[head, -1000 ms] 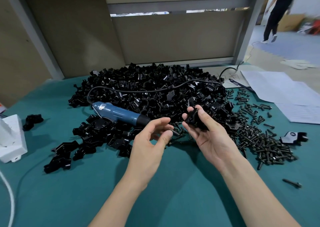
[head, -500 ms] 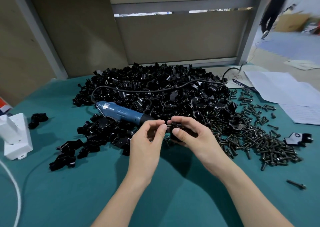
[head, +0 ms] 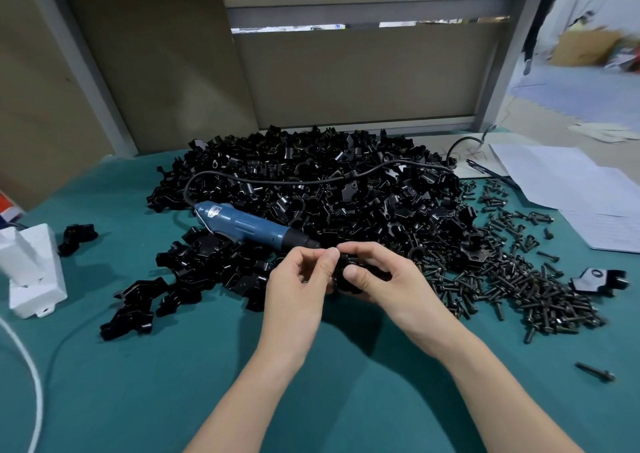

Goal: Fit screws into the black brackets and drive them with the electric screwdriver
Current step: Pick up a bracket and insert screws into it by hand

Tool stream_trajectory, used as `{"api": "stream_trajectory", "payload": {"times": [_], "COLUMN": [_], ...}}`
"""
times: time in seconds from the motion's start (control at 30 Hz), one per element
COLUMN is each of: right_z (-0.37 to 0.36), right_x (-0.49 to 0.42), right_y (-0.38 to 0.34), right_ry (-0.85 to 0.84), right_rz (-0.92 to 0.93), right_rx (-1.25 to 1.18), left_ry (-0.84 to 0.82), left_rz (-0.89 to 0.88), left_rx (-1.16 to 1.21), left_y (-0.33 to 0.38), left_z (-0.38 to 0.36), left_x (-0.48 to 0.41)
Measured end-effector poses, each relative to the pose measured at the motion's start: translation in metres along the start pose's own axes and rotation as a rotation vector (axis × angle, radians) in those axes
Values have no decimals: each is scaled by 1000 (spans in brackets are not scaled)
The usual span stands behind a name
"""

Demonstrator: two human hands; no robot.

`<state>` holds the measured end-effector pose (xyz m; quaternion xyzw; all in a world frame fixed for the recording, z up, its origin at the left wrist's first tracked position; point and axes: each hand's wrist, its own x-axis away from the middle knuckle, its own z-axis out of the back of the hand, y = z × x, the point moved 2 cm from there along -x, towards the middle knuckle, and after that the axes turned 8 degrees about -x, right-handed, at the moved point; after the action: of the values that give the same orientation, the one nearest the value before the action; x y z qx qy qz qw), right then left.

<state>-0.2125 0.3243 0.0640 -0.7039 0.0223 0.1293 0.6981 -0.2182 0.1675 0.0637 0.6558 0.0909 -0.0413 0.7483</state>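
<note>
- The right hand (head: 391,284) grips a black bracket (head: 347,274), fingers curled round it and thumb pressed on its front.
- The left hand (head: 297,288) is curled, thumb and forefinger pinching the bracket's left edge (anything between the tips is hidden).
- Both hover just above the green table (head: 311,383).
- The electric screwdriver (head: 244,224) lies just beyond, on the heap of brackets (head: 329,182).
- Loose screws (head: 512,286) are spread to the right.

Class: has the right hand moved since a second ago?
Yes. The right hand, holding a black bracket, moved left toward the electric screwdriver, meeting the left hand.
</note>
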Motion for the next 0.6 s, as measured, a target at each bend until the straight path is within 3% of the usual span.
{"api": "stream_trajectory", "payload": {"times": [0.6], "right_z": [-4], "right_x": [2], "right_y": [1], "right_ry": [-8], "right_rz": [6], "right_rx": [30], "left_ry": [-11], "left_rz": [90], "left_rx": [-54], "left_y": [1], "left_z": [1], "left_x": [2]}}
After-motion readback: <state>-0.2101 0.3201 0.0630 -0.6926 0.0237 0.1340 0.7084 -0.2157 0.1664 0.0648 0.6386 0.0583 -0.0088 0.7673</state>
